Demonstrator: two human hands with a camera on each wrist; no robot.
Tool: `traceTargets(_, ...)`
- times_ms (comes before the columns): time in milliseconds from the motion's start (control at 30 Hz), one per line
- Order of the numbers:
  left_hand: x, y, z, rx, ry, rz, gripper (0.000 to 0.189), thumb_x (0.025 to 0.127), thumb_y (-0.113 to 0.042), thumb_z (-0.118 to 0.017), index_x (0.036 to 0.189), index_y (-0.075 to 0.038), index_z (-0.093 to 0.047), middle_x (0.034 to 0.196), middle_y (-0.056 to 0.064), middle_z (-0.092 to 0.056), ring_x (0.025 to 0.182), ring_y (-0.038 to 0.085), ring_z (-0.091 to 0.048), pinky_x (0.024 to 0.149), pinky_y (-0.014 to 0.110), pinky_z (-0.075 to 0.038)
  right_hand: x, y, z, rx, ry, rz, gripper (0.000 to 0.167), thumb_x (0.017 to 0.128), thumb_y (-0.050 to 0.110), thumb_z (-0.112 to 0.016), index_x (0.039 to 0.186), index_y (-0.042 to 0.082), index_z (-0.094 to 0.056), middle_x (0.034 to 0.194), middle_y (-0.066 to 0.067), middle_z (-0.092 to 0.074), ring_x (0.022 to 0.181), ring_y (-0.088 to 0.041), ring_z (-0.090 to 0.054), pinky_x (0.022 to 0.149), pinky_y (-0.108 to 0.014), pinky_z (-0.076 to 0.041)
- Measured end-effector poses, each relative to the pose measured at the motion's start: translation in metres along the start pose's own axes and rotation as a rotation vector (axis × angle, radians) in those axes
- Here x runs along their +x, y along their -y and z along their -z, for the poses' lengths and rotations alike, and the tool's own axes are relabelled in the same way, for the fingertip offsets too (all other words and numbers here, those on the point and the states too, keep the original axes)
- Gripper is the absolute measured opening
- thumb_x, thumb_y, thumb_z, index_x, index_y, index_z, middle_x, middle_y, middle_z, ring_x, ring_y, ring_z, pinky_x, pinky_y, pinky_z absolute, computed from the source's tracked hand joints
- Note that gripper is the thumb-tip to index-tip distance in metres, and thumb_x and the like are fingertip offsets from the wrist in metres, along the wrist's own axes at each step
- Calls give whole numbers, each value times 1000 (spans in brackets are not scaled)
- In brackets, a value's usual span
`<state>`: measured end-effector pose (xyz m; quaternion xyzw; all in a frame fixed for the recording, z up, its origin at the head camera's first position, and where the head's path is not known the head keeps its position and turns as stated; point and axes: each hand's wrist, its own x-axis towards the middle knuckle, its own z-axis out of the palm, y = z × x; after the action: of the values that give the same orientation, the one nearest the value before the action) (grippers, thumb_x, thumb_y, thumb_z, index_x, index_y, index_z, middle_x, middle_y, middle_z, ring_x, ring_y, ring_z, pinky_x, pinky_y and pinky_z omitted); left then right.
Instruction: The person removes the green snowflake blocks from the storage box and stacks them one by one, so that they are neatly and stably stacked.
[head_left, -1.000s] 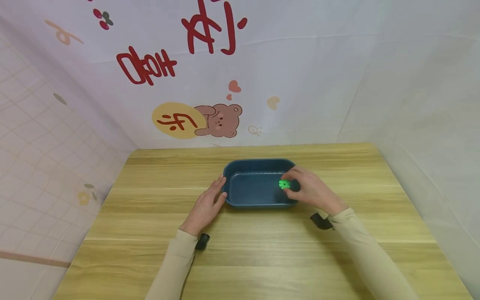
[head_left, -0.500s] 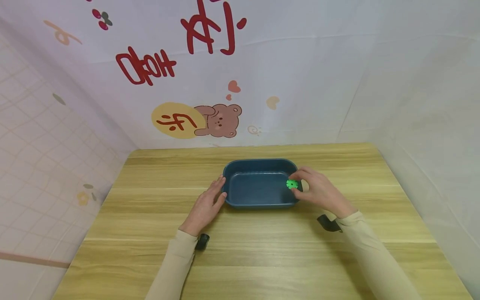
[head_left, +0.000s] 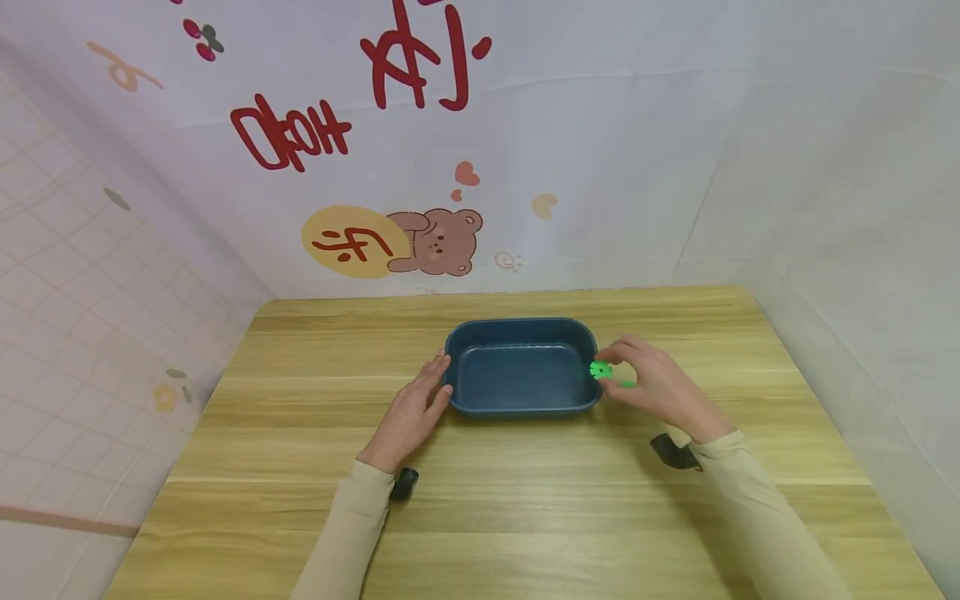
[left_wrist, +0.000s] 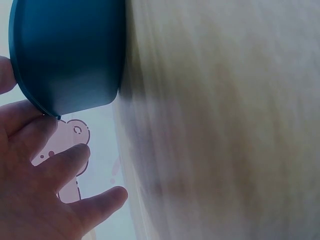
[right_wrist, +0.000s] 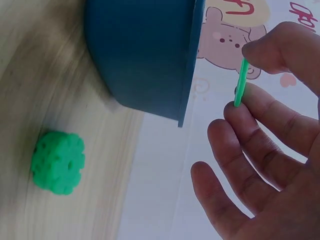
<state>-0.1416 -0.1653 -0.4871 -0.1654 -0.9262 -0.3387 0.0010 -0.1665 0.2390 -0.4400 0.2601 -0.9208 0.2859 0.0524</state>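
A dark blue rectangular tub (head_left: 522, 379) stands on the wooden table. Between thumb and fingertips, my right hand (head_left: 656, 387) pinches a thin green notched disc (head_left: 601, 370), raised by the tub's right rim. The right wrist view shows that disc (right_wrist: 241, 82) edge-on, apart from the tub wall. Below it on the table lies a green notched block (right_wrist: 58, 162), which looks like several such discs stacked together; my hand mostly covers it in the head view. With extended fingers, my left hand (head_left: 408, 412) touches the tub's left end; the left wrist view shows fingertips at its rim (left_wrist: 37, 107).
A white printed cloth (head_left: 600, 150) hangs behind the table, and more cloth borders both sides. Black wrist camera mounts (head_left: 405, 483) sit under the cuffs. Bare wooden tabletop (head_left: 517, 508) extends in front of the tub.
My right hand has moved right with the green disc, from over the tub's inside to its right rim. A bit of the green block now shows under it. My left hand stays put.
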Motion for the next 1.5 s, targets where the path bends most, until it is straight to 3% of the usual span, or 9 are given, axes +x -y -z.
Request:
traceTargets(200, 0, 1, -1, -4, -1, -1, 58, 112, -36, -47, 163, -12, -34, 168, 1, -27, 153, 34, -30, 121, 56, -29, -7, -3, 4, 9, -14, -13, 26, 89, 13, -79, 114, 10, -74, 112, 1, -67, 103, -28, -66, 89, -47, -54)
traceTargets(467, -1, 1, 0, -14, 6, 9, 58, 112, -36, -47, 163, -13, -33, 169, 0, -26, 154, 31, -28, 121, 58, -28, -16, -10, 7, -16, -45, -12, 26, 88, 11, -79, 114, 12, -74, 112, 2, -67, 102, -22, -65, 89, -47, -53)
traceTargets(700, -1, 0, 1, -21, -6, -13, 57, 112, -33, -49, 162, -10, -35, 168, 4, -28, 152, 37, -31, 119, 61, -29, -23, -15, 10, -2, -22, -49, 25, 89, 15, -79, 114, 13, -73, 114, 3, -65, 106, -27, -65, 90, -48, -52)
traceTargets(1500, 0, 1, 0, -27, 3, -8, 58, 112, -34, -47, 163, -12, -32, 168, 2, -27, 154, 35, -29, 121, 57, -27, -34, -36, 11, -14, 16, -69, 26, 89, 11, -82, 113, 7, -74, 112, -4, -67, 104, -30, -66, 90, -52, -53)
